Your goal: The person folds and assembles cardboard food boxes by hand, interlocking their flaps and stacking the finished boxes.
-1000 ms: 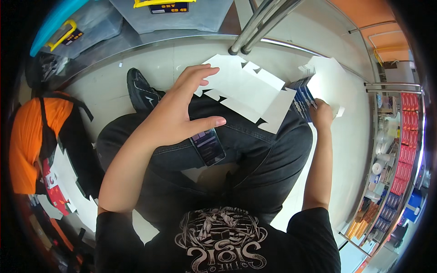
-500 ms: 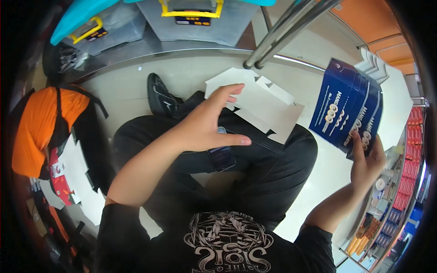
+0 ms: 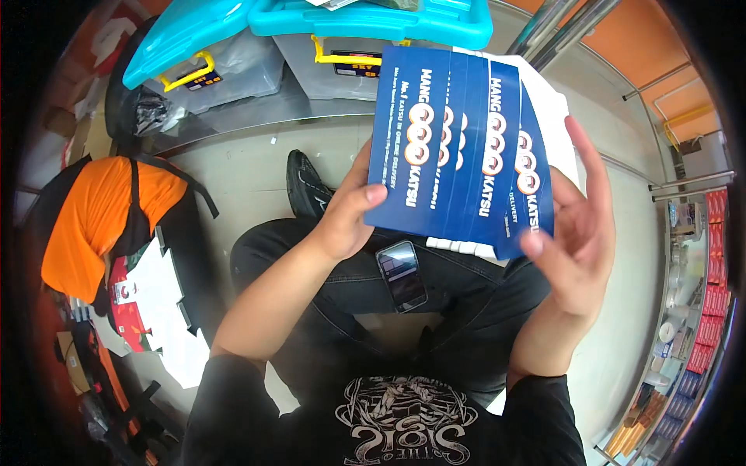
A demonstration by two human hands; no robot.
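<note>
A fanned stack of dark blue printed sleeves [image 3: 458, 147] is held up in front of me with both hands. My left hand [image 3: 346, 213] grips the stack's lower left edge, thumb on its face. My right hand [image 3: 579, 225] supports the lower right side, fingers spread behind and a fingertip on the front. White flat cardboard [image 3: 556, 109] shows behind the blue stack. A black phone [image 3: 402, 274] lies on my thigh just below the stack. I sit with dark trousers over a pale floor.
Clear storage bins with turquoise lids [image 3: 373, 19] and yellow latches stand on a low shelf ahead. An orange and black bag [image 3: 101, 217] lies at my left with white die-cut cardboard [image 3: 167, 311]. A black shoe [image 3: 305, 186] rests on the floor. Shelves of packets [image 3: 711, 264] line the right.
My right hand has brought the blue stack from the right up to the middle. My left hand left the white cardboard on my lap and took hold of the stack's left edge.
</note>
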